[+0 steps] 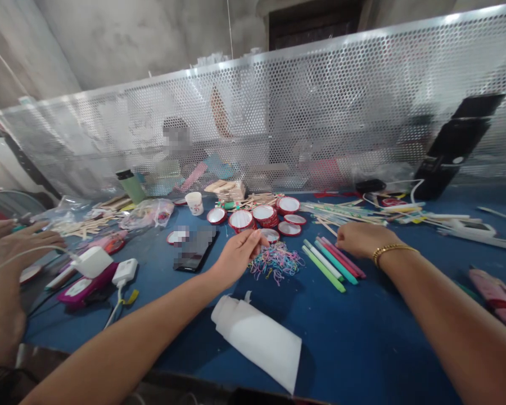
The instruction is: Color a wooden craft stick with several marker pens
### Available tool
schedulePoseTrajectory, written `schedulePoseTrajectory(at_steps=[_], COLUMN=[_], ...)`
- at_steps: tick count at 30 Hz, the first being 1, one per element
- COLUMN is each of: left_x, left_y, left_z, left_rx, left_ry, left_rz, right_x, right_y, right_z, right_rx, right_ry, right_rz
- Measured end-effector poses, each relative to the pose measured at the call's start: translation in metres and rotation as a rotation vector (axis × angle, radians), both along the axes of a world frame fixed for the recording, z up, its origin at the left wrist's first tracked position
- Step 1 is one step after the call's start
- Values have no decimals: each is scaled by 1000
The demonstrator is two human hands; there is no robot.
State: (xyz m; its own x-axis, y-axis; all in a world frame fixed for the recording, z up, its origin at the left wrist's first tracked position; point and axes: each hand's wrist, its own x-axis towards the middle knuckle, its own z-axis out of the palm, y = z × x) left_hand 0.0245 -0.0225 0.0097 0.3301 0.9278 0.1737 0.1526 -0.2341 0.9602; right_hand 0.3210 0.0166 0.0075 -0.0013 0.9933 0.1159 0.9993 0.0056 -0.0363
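My left hand (241, 252) is closed in a pinch just above a tangled heap of thin, colourful bands (279, 263); what its fingertips hold, if anything, is hidden. Further right, my right hand (362, 238) rests low over the blue table with its fingers curled down, at the ends of some thin wooden sticks (326, 226). Whatever lies under those fingers cannot be made out. Beside it are several coloured pens (337, 261) in green, white, teal and pink. Close behind my left hand stand stacks of round red-rimmed discs (265, 215). A folded white sheet (261, 340) lies nearer me.
A black phone (200, 247), paper cup (194, 203), green bottle (131, 187) and white charger (93, 262) are to the left. Another person's hand (8, 253) reaches in there. A perforated metal panel (244, 112) borders the back; a black object (455, 146) leans against it.
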Motion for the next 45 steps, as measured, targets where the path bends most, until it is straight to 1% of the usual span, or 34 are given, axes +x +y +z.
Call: schedulePoseTrajectory(at_steps=[3, 5, 8, 11, 16, 20, 25, 29, 36, 38, 40, 41, 43, 44, 45], left_x=[-1, -2, -3, -2, -1, -1, -1, 0, -2, -2, -2, -1, -1, -1, -1], left_y=[5, 7, 7, 4, -1, 0, 0, 0, 2, 2, 0, -2, -4, -5, -6], left_z=[-5, -9, -11, -8, -2, -2, -2, -2, -6, -5, -1, 1, 6, 8, 9], left_rx=[-27, -62, -102, -100, -106, -89, -87, -93, -128, -152, -155, -143, -110, -96, -86], left_ry=[-10, -27, -34, 11, 33, 41, 55, 61, 22, 2, -15, -26, -58, -80, -103], left_rz=[-18, -44, -100, -127, -117, -119, -115, -110, -147, -142, -112, -91, -46, -23, -3], right_x=[-6, -10, -15, -17, -18, -20, -21, -22, -27, -26, -26, -27, -34, -40, -48], right_y=[-2, -4, -7, -7, -9, -12, -14, -15, -15, -16, -19, -21, -28, -33, -38], right_z=[-1, 0, 1, 1, 4, 7, 9, 9, 4, 8, 16, 20, 28, 30, 31], right_rx=[-160, -201, -213, -214, -213, -224, -251, -242, -172, -125, -57, -19, 31, 44, 58], right_ry=[13, 21, 18, 8, -10, -39, -63, -66, -61, -48, -23, -3, 55, 117, 275], right_rz=[11, 39, 67, 66, 69, 84, 66, 49, -13, -33, -37, -22, 57, 140, 263])
